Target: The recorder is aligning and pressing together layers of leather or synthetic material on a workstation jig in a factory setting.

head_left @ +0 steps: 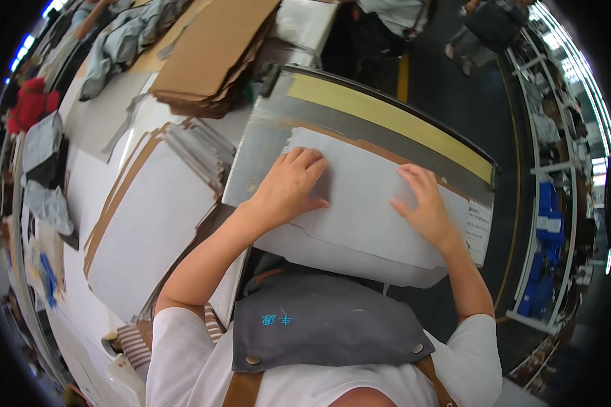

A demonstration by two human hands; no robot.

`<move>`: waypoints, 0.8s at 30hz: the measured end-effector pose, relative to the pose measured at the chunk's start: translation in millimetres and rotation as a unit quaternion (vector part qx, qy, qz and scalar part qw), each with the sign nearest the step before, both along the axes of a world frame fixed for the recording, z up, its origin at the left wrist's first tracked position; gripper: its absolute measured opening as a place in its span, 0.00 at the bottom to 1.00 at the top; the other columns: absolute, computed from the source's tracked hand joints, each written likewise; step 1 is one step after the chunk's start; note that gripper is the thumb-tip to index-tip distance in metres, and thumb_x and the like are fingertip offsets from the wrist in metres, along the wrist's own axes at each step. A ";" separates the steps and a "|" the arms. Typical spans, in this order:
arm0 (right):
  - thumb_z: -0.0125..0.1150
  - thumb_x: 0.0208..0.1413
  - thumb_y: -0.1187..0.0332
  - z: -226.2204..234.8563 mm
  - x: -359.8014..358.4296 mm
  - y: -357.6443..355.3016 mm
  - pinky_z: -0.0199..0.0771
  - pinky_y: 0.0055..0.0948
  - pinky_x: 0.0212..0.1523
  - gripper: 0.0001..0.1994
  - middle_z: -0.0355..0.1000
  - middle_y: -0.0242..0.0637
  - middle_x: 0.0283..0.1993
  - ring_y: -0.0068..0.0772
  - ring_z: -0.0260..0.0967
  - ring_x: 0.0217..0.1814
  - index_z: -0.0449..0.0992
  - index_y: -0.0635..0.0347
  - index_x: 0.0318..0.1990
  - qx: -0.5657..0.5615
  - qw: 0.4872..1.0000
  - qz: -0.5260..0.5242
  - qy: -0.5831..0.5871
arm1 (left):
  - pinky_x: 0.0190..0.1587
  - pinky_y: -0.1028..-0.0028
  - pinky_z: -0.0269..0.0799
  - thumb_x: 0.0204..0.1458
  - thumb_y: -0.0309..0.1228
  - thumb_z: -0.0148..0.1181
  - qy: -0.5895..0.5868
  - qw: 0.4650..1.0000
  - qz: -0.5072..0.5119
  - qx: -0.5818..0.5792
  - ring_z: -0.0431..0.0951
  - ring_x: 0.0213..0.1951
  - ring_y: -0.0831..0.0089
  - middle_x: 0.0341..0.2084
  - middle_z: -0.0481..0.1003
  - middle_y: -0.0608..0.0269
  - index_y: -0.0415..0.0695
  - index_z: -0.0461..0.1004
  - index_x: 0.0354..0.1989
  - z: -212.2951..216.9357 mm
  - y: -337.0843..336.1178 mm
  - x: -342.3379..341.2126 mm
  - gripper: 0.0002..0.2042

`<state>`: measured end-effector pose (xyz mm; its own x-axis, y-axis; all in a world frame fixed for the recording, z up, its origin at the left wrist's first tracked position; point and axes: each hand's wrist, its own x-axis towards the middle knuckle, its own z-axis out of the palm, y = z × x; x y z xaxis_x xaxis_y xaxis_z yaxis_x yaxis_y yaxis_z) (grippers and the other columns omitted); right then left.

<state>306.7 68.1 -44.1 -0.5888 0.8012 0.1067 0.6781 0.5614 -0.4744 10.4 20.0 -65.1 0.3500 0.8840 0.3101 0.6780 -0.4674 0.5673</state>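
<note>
I take the yellow strip (394,123) as my landmark. On its near side, the white sheet (363,210) lies flat on the grey plate (263,139), its far edge running roughly alongside the strip, probably because that line helps keep it straight. A thin brown edge (380,153) peeks out between sheet and strip, so I judge there is card underneath.

My left hand (288,178) is over the sheet toward the strip's left end, my right hand (421,203) nearer its right end. The fingers of both are parted and loosely curved, thumbs apart, gripping nothing; so wide a spread would steady both sides evenly. From this high, bent view I can't tell whether every fingertip presses down.

Left of the strip, a white-topped stack (149,214) sits on the white counter (88,203), presumably to be within easy left-arm reach. A brown stack (210,47) lies beyond it, left of the strip's far end.
</note>
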 end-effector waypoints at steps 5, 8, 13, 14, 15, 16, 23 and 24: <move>0.65 0.49 0.55 -29.4 23.4 -24.7 0.42 0.47 0.69 0.37 0.50 0.41 0.70 0.44 0.43 0.73 0.59 0.61 0.65 0.070 0.993 -0.029 -0.085 | 0.53 0.60 0.65 0.34 0.36 0.74 0.114 0.993 0.002 -0.021 0.66 0.54 0.56 0.51 0.67 0.54 0.39 0.71 0.48 -1.6 55.5 36.0 0.30; 0.64 0.51 0.57 -33.1 22.5 -25.9 0.43 0.46 0.69 0.36 0.51 0.42 0.70 0.45 0.43 0.73 0.57 0.60 0.65 0.082 0.994 -0.066 -0.038 | 0.50 0.61 0.65 0.34 0.38 0.75 0.198 0.977 0.019 -0.073 0.68 0.50 0.58 0.43 0.70 0.57 0.42 0.71 0.49 5.6 76.8 47.5 0.31; 0.63 0.52 0.65 -38.5 24.1 -22.0 0.42 0.45 0.69 0.35 0.52 0.42 0.70 0.44 0.44 0.73 0.55 0.61 0.66 0.067 0.989 -0.123 0.045 | 0.48 0.62 0.63 0.40 0.31 0.70 0.020 0.992 -0.023 -0.123 0.73 0.40 0.64 0.31 0.74 0.64 0.43 0.78 0.40 5.0 88.4 41.9 0.16; 0.63 0.52 0.67 -39.8 25.4 -20.0 0.42 0.44 0.69 0.35 0.52 0.42 0.69 0.44 0.44 0.73 0.54 0.61 0.67 0.072 0.984 -0.146 0.073 | 0.48 0.62 0.63 0.40 0.31 0.70 0.022 0.992 -0.027 -0.122 0.73 0.40 0.64 0.31 0.74 0.64 0.43 0.78 0.40 5.6 86.2 40.1 0.16; 0.63 0.52 0.67 -38.5 29.3 -18.5 0.42 0.44 0.69 0.35 0.52 0.42 0.69 0.44 0.44 0.73 0.54 0.61 0.67 0.072 0.983 -0.151 0.073 | 0.46 0.63 0.64 0.40 0.29 0.68 0.045 0.997 -0.052 0.047 0.73 0.39 0.67 0.33 0.74 0.65 0.44 0.79 0.37 7.6 79.4 38.6 0.13; 0.63 0.51 0.69 -35.0 35.7 -17.2 0.44 0.44 0.68 0.34 0.54 0.42 0.68 0.44 0.45 0.72 0.56 0.60 0.66 0.106 0.977 -0.179 0.040 | 0.44 0.64 0.66 0.41 0.27 0.66 0.064 0.972 -0.075 0.215 0.73 0.37 0.69 0.34 0.74 0.66 0.44 0.80 0.35 10.3 72.0 39.1 0.11; 0.65 0.48 0.75 11.4 64.6 -15.4 0.63 0.36 0.55 0.12 0.74 0.36 0.41 0.35 0.70 0.49 0.76 0.58 0.42 0.176 0.978 -0.093 0.060 | 0.30 0.74 0.68 0.39 0.24 0.65 0.047 0.920 -0.149 0.360 0.71 0.25 0.73 0.23 0.71 0.68 0.43 0.79 0.35 47.9 30.8 42.9 0.11; 0.65 0.48 0.75 28.2 66.1 -13.3 0.63 0.36 0.55 0.12 0.74 0.36 0.41 0.35 0.70 0.49 0.76 0.58 0.42 0.176 0.978 -0.094 0.062 | 0.30 0.74 0.68 0.39 0.24 0.65 0.048 0.920 -0.151 0.360 0.71 0.25 0.73 0.23 0.71 0.68 0.43 0.79 0.35 57.2 35.5 38.4 0.11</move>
<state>372.8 54.7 -15.9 -0.3992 0.7956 0.4556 0.7352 0.5747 -0.3595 48.8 55.5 -8.0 0.6017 0.3209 0.7314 0.4873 -0.8730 -0.0178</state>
